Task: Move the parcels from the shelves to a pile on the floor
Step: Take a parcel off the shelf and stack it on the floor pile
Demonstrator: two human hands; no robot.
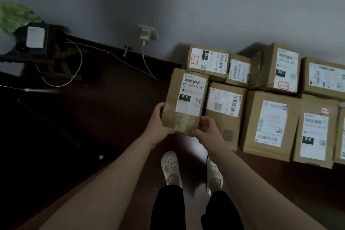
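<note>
The parcel (184, 102) is held by its near end only. The left hand (158, 123) curls round its left edge and the right hand (207, 129) pinches its lower right corner. It is over the floor (74, 117), at the left end of the pile (270, 123). With such a short grip, I think the far end may tip, knock the neighbouring box (224, 102), or slip out.

Left hand (158, 123): grips the lower left edge of the parcel (184, 102), thumb against its side.
Right hand (207, 129): fingers curled round the parcel's lower right corner.
Arms: left forearm (112, 173) and right forearm (242, 173) bare, stretched forward, converging.
</note>
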